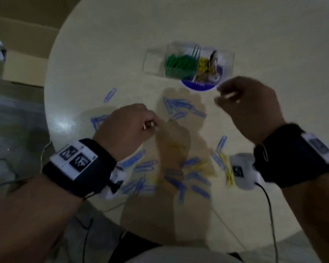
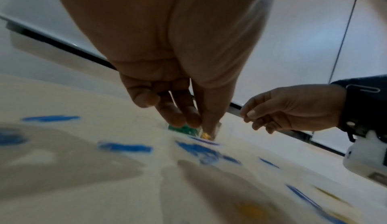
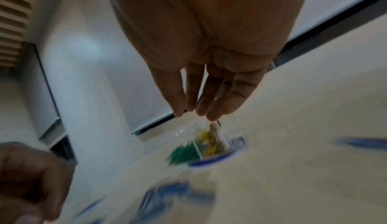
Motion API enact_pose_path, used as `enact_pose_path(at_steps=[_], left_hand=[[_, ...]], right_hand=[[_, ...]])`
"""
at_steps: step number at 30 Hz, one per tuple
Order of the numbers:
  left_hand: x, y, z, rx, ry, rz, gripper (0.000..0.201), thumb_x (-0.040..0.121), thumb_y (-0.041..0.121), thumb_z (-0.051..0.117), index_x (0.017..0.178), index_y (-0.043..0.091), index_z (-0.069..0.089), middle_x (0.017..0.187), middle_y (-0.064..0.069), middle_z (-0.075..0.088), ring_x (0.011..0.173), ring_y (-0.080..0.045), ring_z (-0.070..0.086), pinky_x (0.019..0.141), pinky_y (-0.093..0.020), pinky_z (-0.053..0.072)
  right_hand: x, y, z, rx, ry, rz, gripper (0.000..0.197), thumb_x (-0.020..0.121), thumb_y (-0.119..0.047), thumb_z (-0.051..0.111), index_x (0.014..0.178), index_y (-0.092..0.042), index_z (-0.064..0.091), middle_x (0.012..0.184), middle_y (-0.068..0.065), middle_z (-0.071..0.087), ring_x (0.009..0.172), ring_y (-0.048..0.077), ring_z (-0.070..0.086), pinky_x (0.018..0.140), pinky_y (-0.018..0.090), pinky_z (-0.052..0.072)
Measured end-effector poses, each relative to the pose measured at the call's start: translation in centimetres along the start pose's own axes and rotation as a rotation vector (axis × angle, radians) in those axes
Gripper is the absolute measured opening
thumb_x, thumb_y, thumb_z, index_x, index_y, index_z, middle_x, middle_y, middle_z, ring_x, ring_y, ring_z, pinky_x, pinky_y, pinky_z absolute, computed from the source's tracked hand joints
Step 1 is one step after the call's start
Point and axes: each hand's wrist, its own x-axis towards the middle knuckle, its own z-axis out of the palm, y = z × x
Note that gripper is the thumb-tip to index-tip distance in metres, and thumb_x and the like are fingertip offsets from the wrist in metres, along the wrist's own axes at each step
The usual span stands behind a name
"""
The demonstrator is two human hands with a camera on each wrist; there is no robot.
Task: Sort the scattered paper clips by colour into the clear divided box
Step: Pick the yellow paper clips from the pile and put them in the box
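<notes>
- Clips: thin bent-wire loops, mostly blue, lie scattered flat on your round, smooth, pale table, with a few yellow ones mixed in near your right wrist.
- Your box is clear hard plastic with upright dividers and stands on the far side of the table, past the scatter.
- One compartment holds a dense heap of green clips; the one just right of it holds yellow clips; the left end compartment looks bare.
- A round blue-and-white disc shows under the box's near right corner.
- Your left hand hangs over the scatter, fingers curled and bunched against the thumb; blur hides whether a clip sits between them, so you cannot tell.
- Your right hand hovers just near of the box, fingertips drawn together pointing down over the yellow compartment; a thin pale sliver shows at the tips, too blurred to name.
- Both wrists wear black straps with white camera housings.
</notes>
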Motion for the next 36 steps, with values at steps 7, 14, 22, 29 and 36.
enact_pose_path(at_steps=[7, 14, 22, 29, 36], left_hand=[[-10.2, -1.5, 5.3, -0.001, -0.156, -0.078, 0.027, 0.078, 0.047, 0.066, 0.095, 0.027, 0.060, 0.096, 0.007, 0.052, 0.089, -0.018, 0.059, 0.074, -0.037, 0.052], [-7.5, -3.2, 5.3, 0.112, -0.021, -0.098, 0.057, 0.064, 0.064, 0.072, 0.099, 0.021, 0.057, 0.098, 0.001, 0.050, 0.090, -0.025, 0.053, 0.079, -0.042, 0.048], [-6.8, -3.7, 2.5, -0.026, 0.149, -0.155, 0.041, 0.071, 0.052, 0.077, 0.099, 0.027, 0.062, 0.092, 0.004, 0.053, 0.087, -0.017, 0.053, 0.082, -0.039, 0.048], [-12.9, -3.5, 6.5, 0.004, -0.099, -0.050, 0.020, 0.082, 0.046, 0.051, 0.091, 0.030, 0.060, 0.093, 0.011, 0.052, 0.088, -0.015, 0.055, 0.077, -0.038, 0.051], [-10.2, -3.8, 4.0, 0.088, 0.115, 0.025, 0.021, 0.089, 0.034, 0.051, 0.093, 0.024, 0.069, 0.086, 0.004, 0.059, 0.082, -0.022, 0.054, 0.077, -0.031, 0.040]], right_hand=[[-15.3, 5.0, 3.8, -0.141, -0.270, -0.077, 0.034, 0.065, -0.011, 0.080, 0.095, -0.015, 0.065, 0.086, 0.007, 0.056, 0.078, 0.033, 0.060, 0.072, 0.040, 0.053], [-13.5, 4.1, 6.2, -0.062, -0.261, -0.146, 0.038, 0.066, 0.000, 0.069, 0.102, -0.013, 0.067, 0.093, 0.008, 0.054, 0.084, 0.032, 0.060, 0.080, 0.033, 0.048], [-10.4, 2.8, 3.3, 0.268, 0.014, 0.008, 0.029, 0.079, 0.000, 0.066, 0.091, -0.026, 0.071, 0.090, -0.004, 0.069, 0.078, -0.001, 0.063, 0.069, 0.005, 0.042], [-12.8, 7.9, 2.0, -0.142, -0.063, 0.005, 0.026, 0.069, 0.000, 0.073, 0.091, -0.014, 0.073, 0.091, 0.007, 0.064, 0.076, 0.028, 0.064, 0.071, 0.022, 0.043], [-12.7, 7.2, 2.8, -0.177, -0.124, 0.106, 0.017, 0.071, -0.007, 0.067, 0.087, -0.013, 0.067, 0.084, 0.007, 0.057, 0.076, 0.033, 0.059, 0.069, 0.035, 0.047]])
